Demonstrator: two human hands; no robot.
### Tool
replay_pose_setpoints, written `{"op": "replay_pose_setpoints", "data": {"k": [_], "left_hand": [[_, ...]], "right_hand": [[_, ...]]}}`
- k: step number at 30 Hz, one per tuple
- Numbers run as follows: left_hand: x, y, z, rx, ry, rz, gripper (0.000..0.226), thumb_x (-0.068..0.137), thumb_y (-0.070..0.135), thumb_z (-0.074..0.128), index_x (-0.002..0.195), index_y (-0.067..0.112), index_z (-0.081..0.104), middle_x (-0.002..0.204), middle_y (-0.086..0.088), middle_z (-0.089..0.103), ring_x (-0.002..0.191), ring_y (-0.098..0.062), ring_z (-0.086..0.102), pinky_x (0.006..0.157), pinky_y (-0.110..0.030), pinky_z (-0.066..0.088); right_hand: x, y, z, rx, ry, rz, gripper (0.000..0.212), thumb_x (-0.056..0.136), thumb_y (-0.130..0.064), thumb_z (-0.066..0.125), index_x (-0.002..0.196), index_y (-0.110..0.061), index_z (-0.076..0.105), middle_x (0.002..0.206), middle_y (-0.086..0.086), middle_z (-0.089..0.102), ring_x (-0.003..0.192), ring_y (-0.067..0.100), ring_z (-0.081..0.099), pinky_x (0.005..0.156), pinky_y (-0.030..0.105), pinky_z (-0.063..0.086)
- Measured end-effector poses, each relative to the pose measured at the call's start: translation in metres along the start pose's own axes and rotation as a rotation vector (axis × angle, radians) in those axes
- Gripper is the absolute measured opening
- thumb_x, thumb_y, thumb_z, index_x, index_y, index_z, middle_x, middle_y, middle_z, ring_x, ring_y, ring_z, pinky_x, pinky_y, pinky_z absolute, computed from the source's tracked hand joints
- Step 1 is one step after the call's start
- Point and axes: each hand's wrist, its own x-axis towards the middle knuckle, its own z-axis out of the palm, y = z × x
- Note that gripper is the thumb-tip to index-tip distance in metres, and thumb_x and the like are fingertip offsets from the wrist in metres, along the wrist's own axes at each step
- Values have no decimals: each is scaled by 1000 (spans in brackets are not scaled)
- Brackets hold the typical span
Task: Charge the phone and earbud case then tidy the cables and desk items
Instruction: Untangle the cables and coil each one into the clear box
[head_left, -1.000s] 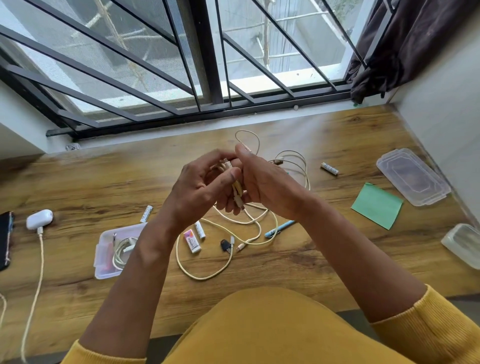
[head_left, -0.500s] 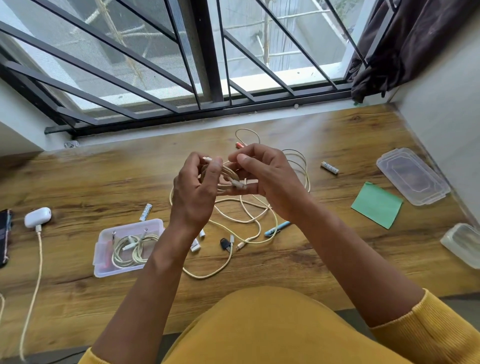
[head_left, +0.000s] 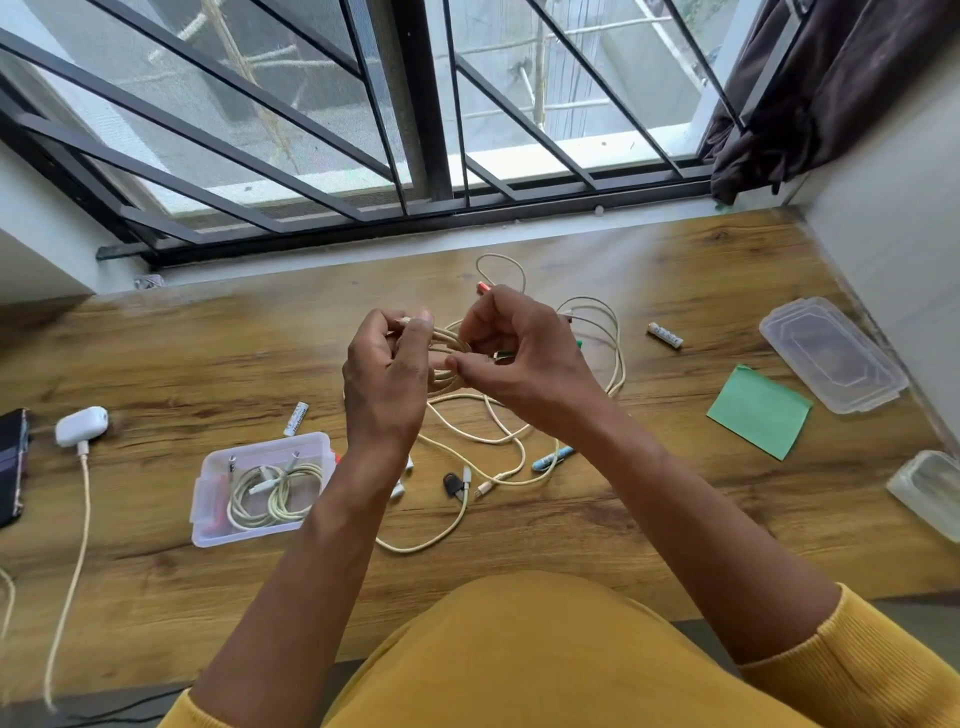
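My left hand (head_left: 387, 376) and my right hand (head_left: 514, 358) are raised over the middle of the wooden desk (head_left: 675, 499), both closed on a coiled cream cable (head_left: 447, 358) stretched between them. Loose loops of cream cable (head_left: 519, 447) lie on the desk under the hands. At the far left a white earbud case (head_left: 82, 426) has a cream cable (head_left: 72, 545) plugged into it. A dark phone (head_left: 11, 462) shows partly at the left edge.
A small clear box (head_left: 208, 483) left of centre holds coiled cables. Batteries (head_left: 665, 335) (head_left: 296, 417), a blue pen (head_left: 553, 457), a black clip (head_left: 453, 484), a green note (head_left: 758, 418), a clear lid (head_left: 831, 353) and another container (head_left: 930, 491) are scattered around. Window bars run behind the desk.
Both hands have risen slightly and parted a little, winding the cream cable into a coil. The left arm has shifted right, uncovering the clear box with its cables.
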Motion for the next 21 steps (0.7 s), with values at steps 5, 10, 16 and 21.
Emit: {"op": "replay_pose_setpoints", "data": {"k": [5,10,16,21], "left_hand": [[2,-4,1,54,-13,54,15,93,38,57,93,25,66,59,1,67,62,-21,70,75,-56,62],[7,-11,-3,268,-51,327,32,108,31,52,80,18,60,63,3,61,55,-4,63,53,-30,43],[8,-18,-3,272,-22,381,46,110,40,44,77,13,61,60,0,64,54,-11,65,54,-42,52],[7,-18,2,245,47,361,54,112,34,48,69,3,55,58,-12,53,53,-27,51,52,-51,41]], "right_hand": [[-2,6,1,62,22,35,24,82,-13,86,90,-17,65,82,4,72,78,24,74,71,52,63],[-5,8,-1,314,3,101,21,85,-7,85,94,-5,65,82,19,74,77,36,78,71,58,65],[-6,2,0,340,31,87,17,87,0,82,94,2,66,84,21,76,76,33,79,69,49,66],[-6,0,0,388,26,104,17,90,1,78,94,9,64,86,27,75,74,37,78,63,37,65]]}}
